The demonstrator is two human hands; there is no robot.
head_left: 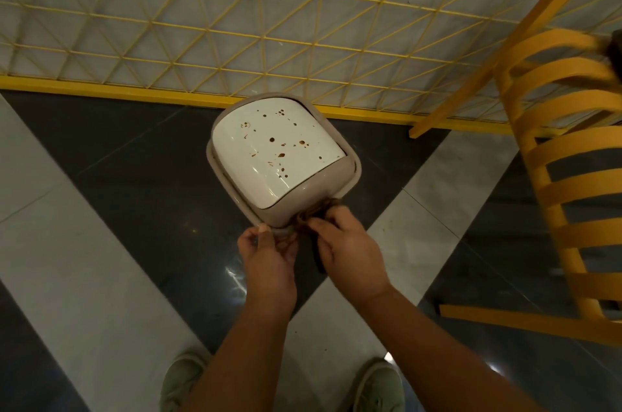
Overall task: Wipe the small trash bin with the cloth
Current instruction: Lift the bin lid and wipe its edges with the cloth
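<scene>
The small trash bin stands on the floor against the yellow mesh fence, its white lid spotted brown. My left hand pinches the bin's near rim. My right hand is closed around the dark cloth, pressing it to that rim.

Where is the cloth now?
In the head view the dark cloth is bunched between both hands, against the near rim of the trash bin.
</scene>
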